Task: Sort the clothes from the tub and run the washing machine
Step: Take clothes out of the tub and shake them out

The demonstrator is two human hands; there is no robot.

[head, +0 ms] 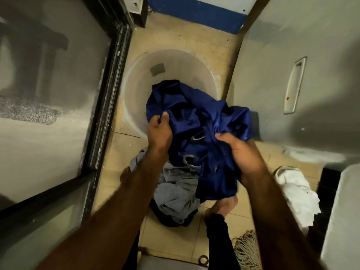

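Observation:
A shiny dark blue garment [196, 117] hangs bunched between my hands, over the near rim of a white round tub [136, 78] on the tiled floor. My left hand [158, 131] pinches its left edge. My right hand [243, 152] grips a fold on its right side. The part of the tub's inside that I can see is bare. Below the garment, a pile of light grey and dark clothes [175, 193] lies on the floor between my bare feet.
A glass door with a black frame [109, 90] stands at the left. A grey appliance side with a recessed handle [294, 84] fills the right. White cloth [296, 191] and a mop head [245, 248] lie on the floor at lower right. The floor strip is narrow.

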